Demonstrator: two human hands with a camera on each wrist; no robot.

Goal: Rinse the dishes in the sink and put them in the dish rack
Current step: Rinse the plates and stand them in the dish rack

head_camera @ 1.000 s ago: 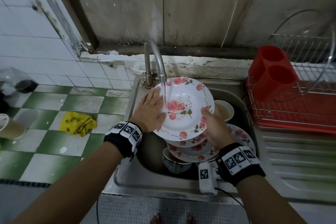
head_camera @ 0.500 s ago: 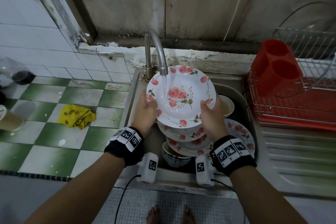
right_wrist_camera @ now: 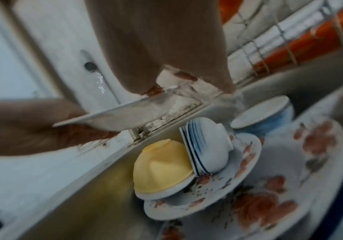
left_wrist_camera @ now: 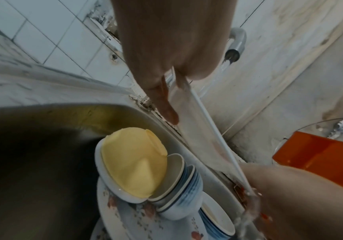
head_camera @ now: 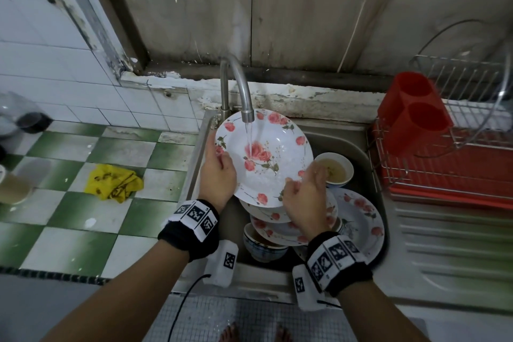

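Note:
A white plate with pink roses (head_camera: 263,158) is held tilted under the running tap (head_camera: 241,86), and the water lands on its middle. My left hand (head_camera: 219,171) grips its left rim, thumb on the face. My right hand (head_camera: 305,191) pinches the lower right rim. The left wrist view shows the plate (left_wrist_camera: 203,129) edge-on between the left hand (left_wrist_camera: 166,48) and the right hand (left_wrist_camera: 300,194). Below, in the sink (head_camera: 358,136), lie stacked floral plates (head_camera: 277,219), a bowl of cloudy liquid (head_camera: 336,169) and a blue-patterned bowl (head_camera: 263,247).
A wire dish rack on a red tray (head_camera: 444,164) stands right of the sink, with a red cutlery holder (head_camera: 413,114) in it. A yellow cloth (head_camera: 113,182) and a cup (head_camera: 14,186) lie on the green-tiled counter at left. Overturned yellow (right_wrist_camera: 162,167) and blue-striped bowls (right_wrist_camera: 207,146) rest on the plates.
My left hand went from lying flat on the plate's face to gripping its left rim. My right hand slid down the rim toward the lower edge. The plate stays under the stream.

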